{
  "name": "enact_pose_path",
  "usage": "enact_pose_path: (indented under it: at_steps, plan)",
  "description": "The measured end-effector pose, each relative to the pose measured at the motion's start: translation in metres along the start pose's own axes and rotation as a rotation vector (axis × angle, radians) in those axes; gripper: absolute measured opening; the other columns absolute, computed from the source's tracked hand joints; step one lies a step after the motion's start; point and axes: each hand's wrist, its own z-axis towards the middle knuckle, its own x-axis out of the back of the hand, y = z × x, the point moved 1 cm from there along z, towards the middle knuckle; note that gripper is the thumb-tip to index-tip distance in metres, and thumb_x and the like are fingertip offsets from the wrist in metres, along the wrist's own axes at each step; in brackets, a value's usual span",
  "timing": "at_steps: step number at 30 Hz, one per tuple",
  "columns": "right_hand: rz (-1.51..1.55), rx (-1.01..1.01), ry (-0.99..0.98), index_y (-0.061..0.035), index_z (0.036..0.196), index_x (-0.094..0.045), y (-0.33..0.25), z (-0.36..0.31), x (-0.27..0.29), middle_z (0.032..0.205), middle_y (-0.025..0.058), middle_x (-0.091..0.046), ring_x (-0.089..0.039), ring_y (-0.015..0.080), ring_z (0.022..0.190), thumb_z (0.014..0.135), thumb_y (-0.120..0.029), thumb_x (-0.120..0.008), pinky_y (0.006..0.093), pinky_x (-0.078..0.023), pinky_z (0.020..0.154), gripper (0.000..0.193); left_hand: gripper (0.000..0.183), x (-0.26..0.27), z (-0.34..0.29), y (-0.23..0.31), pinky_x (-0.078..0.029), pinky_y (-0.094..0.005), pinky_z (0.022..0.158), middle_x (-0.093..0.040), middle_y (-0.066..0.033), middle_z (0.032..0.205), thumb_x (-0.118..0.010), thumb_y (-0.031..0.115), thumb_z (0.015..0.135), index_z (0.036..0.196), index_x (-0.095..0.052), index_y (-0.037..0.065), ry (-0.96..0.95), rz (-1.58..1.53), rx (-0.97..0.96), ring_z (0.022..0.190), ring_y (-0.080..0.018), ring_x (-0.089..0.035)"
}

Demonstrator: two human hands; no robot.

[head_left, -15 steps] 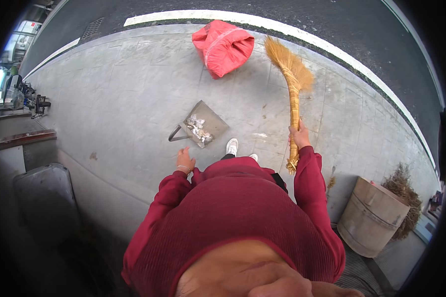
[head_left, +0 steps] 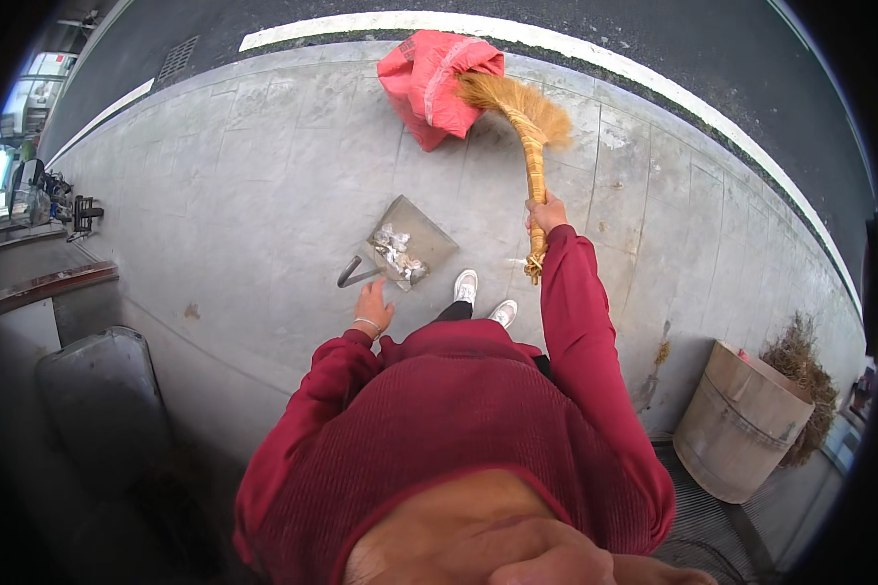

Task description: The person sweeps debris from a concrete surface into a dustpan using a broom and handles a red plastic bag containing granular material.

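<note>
My right hand (head_left: 548, 212) is wrapped around the lower handle of a straw broom (head_left: 535, 161). The broom's bristles reach up to a red plastic bag (head_left: 421, 86) on the pavement and overlap its side from this view; whether they touch it I cannot tell. My left hand (head_left: 373, 310) hangs empty with its fingers apart, just below the bent handle of a grey dustpan (head_left: 427, 226). Crumpled white scraps (head_left: 396, 252) lie in the pan. No gap shows clearly between my left fingertips and the handle side of the pan.
My feet in white shoes (head_left: 466, 287) stand by the dustpan. At the right is a large beige bin (head_left: 737, 419) with a bundle of dry twigs (head_left: 800, 351) behind it. A grey panel-like object (head_left: 98, 390) is at the left. The road (head_left: 702, 58) runs beyond the pavement.
My right hand has swung the broom left and farther out, bringing its bristles to the red bag. My left hand has moved slightly closer to the dustpan's handle.
</note>
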Motion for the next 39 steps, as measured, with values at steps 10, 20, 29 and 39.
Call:
enact_pose_path:
  at_steps: [10,20,29,39]
  plan:
    - [0.197,-0.251,0.012,-0.0026,0.096,-0.049,0.068,-0.054,0.086,0.056,0.0071,-0.049,-0.049,0.0163,0.04,0.077,-0.012,-0.057,0.03,-0.042,0.035,0.022,0.061,-0.035,0.004,-0.019,-0.038,-0.0443,0.089,-0.041,-0.0156,0.122,-0.063,0.019,0.072,0.126,-0.034,0.015,-0.067,0.042,0.089,0.11,-0.0343,-0.042]
    - [0.011,-0.074,-0.06,-0.0075,0.124,-0.037,0.017,-0.09,0.051,0.059,0.0051,-0.047,-0.048,0.0138,0.042,0.079,-0.009,-0.055,0.0291,-0.041,0.035,0.049,0.062,-0.024,0.028,0.02,-0.04,-0.0431,0.088,-0.043,-0.0163,0.12,-0.063,0.018,0.071,0.126,-0.034,0.015,-0.087,0.026,-0.085,0.11,-0.0345,-0.043]
    - [-0.456,-0.052,-0.069,-0.0015,0.116,-0.042,0.051,-0.089,0.053,0.074,0.0123,-0.054,-0.054,0.0197,0.046,0.073,-0.008,-0.056,0.0322,-0.047,0.041,0.046,0.063,-0.039,0.017,-0.018,-0.038,-0.0492,0.088,-0.039,-0.0154,0.124,-0.063,0.024,0.073,0.128,-0.032,0.019,-0.124,0.03,0.016,0.111,-0.0344,-0.043]
    - [-0.335,0.031,0.002,-0.003,0.134,-0.025,0.029,-0.134,0.072,0.063,0.0071,-0.052,-0.049,0.0145,0.041,0.076,-0.009,-0.056,0.0293,-0.042,0.036,0.067,0.06,-0.049,0.036,-0.004,-0.04,-0.0448,0.087,-0.046,-0.0136,0.117,-0.062,0.024,0.073,0.127,-0.035,0.021,-0.152,0.053,-0.011,0.107,-0.0333,-0.047]
